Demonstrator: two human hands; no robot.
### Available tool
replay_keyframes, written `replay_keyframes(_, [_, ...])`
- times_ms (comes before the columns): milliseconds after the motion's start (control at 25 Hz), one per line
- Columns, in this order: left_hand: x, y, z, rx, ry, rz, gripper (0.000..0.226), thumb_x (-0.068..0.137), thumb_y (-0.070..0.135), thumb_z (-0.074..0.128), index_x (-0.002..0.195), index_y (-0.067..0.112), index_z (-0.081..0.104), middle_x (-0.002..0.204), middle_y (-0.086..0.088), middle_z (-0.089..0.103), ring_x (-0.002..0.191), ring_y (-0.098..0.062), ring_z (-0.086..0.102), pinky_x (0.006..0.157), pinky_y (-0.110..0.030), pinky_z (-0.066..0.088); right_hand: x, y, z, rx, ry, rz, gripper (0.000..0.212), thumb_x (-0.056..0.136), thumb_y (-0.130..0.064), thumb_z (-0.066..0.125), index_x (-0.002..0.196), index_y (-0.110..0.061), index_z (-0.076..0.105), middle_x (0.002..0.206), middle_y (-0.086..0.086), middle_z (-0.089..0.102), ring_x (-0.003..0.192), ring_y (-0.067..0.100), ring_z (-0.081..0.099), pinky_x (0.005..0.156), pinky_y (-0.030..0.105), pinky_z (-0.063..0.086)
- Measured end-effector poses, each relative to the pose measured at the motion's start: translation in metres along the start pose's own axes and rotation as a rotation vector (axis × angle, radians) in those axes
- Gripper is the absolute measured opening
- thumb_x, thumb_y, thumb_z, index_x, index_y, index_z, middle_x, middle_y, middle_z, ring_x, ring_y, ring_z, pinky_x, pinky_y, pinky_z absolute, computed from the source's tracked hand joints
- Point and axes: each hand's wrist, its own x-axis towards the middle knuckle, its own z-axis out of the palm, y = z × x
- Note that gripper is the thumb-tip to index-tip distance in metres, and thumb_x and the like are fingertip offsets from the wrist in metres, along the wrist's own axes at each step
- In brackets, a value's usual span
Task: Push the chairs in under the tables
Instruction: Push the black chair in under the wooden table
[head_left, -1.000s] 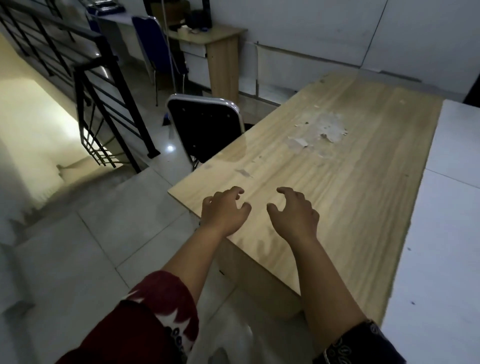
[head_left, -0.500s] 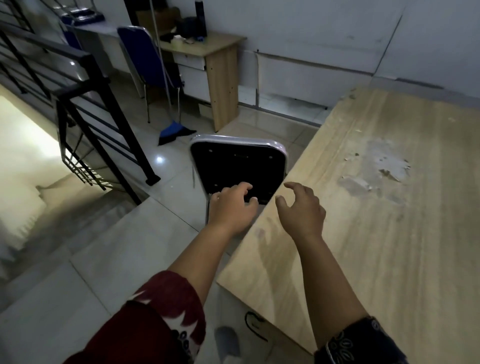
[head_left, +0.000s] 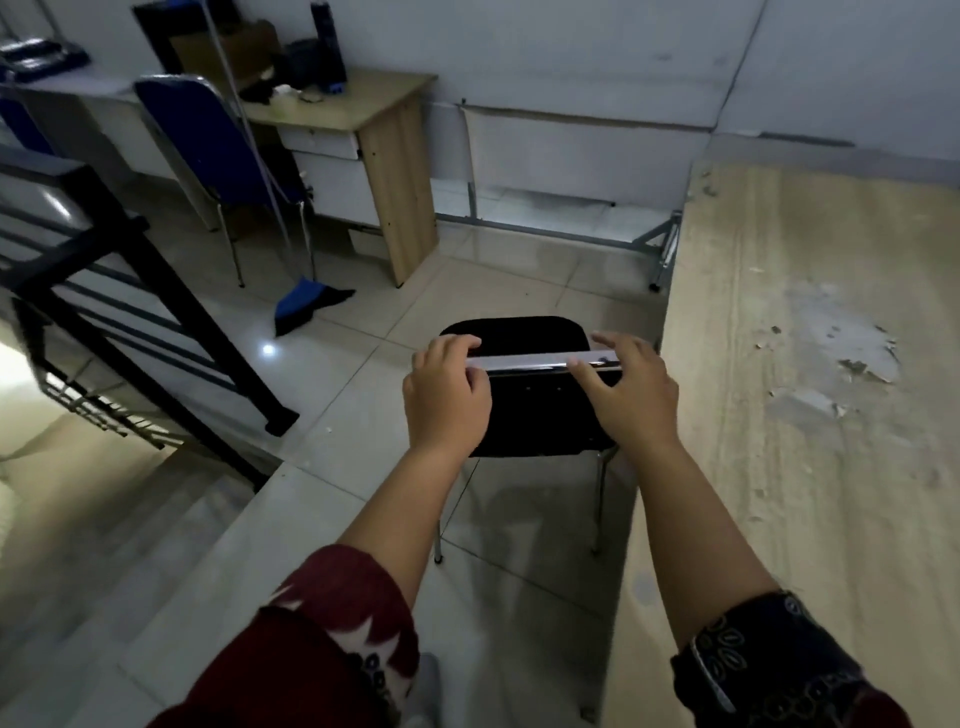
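A black chair (head_left: 540, 415) with a chrome frame stands on the tiled floor, just left of the long wooden table (head_left: 810, 467) and facing away from me. It is beside the table's edge, not under it. My left hand (head_left: 447, 397) curls over the left end of the chrome top rail of the backrest. My right hand (head_left: 631, 395) lies over the right end of the same rail, fingers spread across it and thumb on the near side. The chair's rear legs show below the backrest.
A black stair railing (head_left: 156, 322) and steps going down are at the left. At the back, a blue chair (head_left: 223, 145) stands at a small desk (head_left: 358, 104), with a blue broom head (head_left: 301, 306) on the floor. A folded white table (head_left: 571, 150) leans on the wall.
I have moved around to behind the black chair. Both hands went from hovering near the table corner to resting on the backrest's top rail.
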Motion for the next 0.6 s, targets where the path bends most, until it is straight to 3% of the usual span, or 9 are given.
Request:
replay_keyframes(120, [0.032,-0.022,0.014,0.013,-0.140,0.070,0.021,0.092,0.014,0.045,0.104,0.014,0.062,0.105,-0.005,0.064,0.100,-0.024,0.051,0.086,-0.033,0.035,0.010,0.000,0.031,-0.073,0.077,0.048,0.029,0.084,-0.046,0.058,0.102,-0.024,0.065,0.116,0.002,0.062,0.114,0.021,0.049,0.096,0.041,0.032])
replay_keyframes(240, [0.049,-0.035,0.028,0.040,-0.253,0.158,0.024,0.093,0.020,0.041,0.091,0.009,0.062,0.090,-0.009,0.066,0.086,-0.029,0.055,0.079,-0.040,0.041,0.015,-0.005,0.065,-0.251,0.169,0.098,0.032,0.087,-0.050,0.051,0.088,-0.022,0.067,0.102,0.000,0.065,0.110,0.021,0.049,0.103,0.047,0.023])
replay_keyframes(320, [0.058,-0.038,0.034,0.055,-0.247,0.205,0.029,0.094,0.022,0.040,0.078,0.006,0.059,0.078,-0.011,0.064,0.075,-0.029,0.054,0.070,-0.039,0.041,0.022,-0.006,0.075,-0.287,0.242,0.105,0.036,0.088,-0.045,0.048,0.076,-0.016,0.066,0.087,0.004,0.067,0.098,0.024,0.054,0.103,0.046,0.025])
replay_keyframes(440, [0.068,-0.038,0.040,0.047,-0.234,0.232,0.034,0.091,0.022,0.045,0.062,0.006,0.054,0.060,-0.007,0.053,0.056,-0.026,0.050,0.051,-0.030,0.030,0.035,-0.005,0.074,-0.307,0.335,0.066,0.040,0.086,-0.033,0.048,0.062,-0.007,0.065,0.063,0.010,0.065,0.071,0.030,0.058,0.084,0.039,0.039])
replay_keyframes(600, [0.086,-0.039,0.046,0.039,-0.196,0.303,0.035,0.080,0.018,0.053,0.048,0.007,0.050,0.043,-0.006,0.048,0.038,-0.016,0.033,0.040,-0.017,0.013,0.057,-0.001,0.080,-0.371,0.395,0.030,0.047,0.083,-0.030,0.039,0.052,-0.005,0.063,0.049,0.010,0.062,0.052,0.028,0.054,0.067,0.033,0.040])
